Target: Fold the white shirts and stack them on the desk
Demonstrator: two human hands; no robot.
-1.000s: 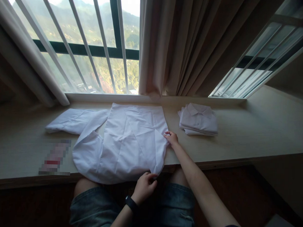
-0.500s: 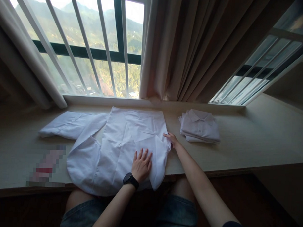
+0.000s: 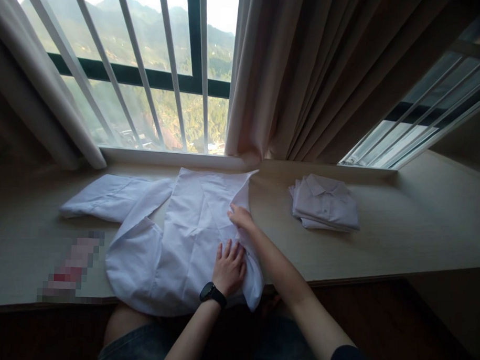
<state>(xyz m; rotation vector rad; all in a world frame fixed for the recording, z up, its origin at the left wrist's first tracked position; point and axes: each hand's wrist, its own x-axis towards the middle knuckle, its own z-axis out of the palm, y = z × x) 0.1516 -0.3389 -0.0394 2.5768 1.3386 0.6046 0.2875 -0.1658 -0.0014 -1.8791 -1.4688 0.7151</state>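
Observation:
A white shirt (image 3: pixel 183 236) lies spread on the pale wooden ledge (image 3: pixel 399 243), its sleeve stretched out to the left and its lower part hanging over the front edge. My left hand (image 3: pixel 229 266), a dark watch on its wrist, presses flat on the shirt's lower right part. My right hand (image 3: pixel 241 218) grips the shirt's right edge and holds it lifted over the body of the shirt, so that the side is partly folded inward.
A stack of folded white shirts (image 3: pixel 324 204) sits on the ledge to the right. A blurred red and white item (image 3: pixel 74 266) lies at the front left. Curtains (image 3: pixel 307 72) and a barred window (image 3: pixel 149 66) stand behind the ledge. My knees are under its edge.
My left hand went from the shirt's hem up onto its body and now presses flat. My right hand has carried the shirt's right edge leftward over the shirt.

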